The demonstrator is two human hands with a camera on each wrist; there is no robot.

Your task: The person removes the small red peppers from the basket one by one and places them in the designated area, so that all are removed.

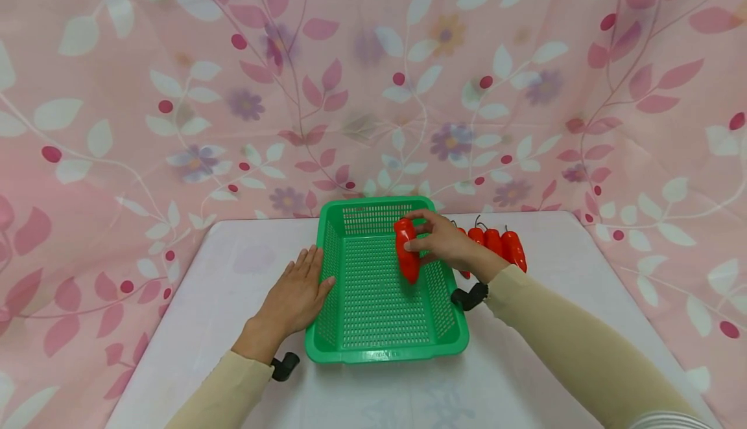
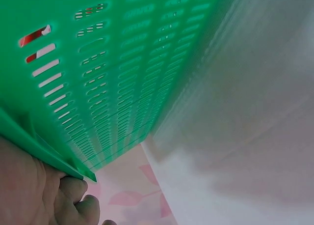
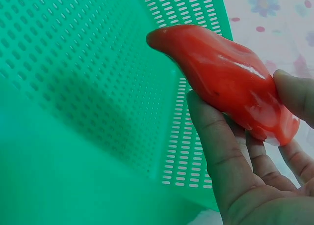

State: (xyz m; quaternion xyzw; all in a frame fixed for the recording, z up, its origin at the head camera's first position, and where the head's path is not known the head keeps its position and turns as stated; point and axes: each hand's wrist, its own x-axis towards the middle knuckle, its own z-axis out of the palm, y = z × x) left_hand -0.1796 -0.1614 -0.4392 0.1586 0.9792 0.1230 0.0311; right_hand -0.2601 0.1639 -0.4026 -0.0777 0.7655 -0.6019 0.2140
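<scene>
Over the right part of a green plastic basket (image 1: 385, 355), my right hand (image 1: 439, 240) grips a glossy red pepper (image 1: 406, 252) between thumb and fingers. In the right wrist view the pepper (image 3: 221, 70) tilts, its narrow tip above the perforated basket (image 3: 73, 161). My left hand (image 1: 296, 293) rests with straight fingers against the basket's left rim. The left wrist view shows that hand (image 2: 29, 190) beside the rim, outside the slotted wall (image 2: 113, 63). Nothing lies on the basket floor that I can see.
Several more red peppers (image 1: 513, 251) with dark curved stems lie on the white-covered table (image 1: 251, 254) to the right of the basket, partly hidden by my right hand and wrist. A pink floral cloth (image 1: 362, 92) hangs behind the table.
</scene>
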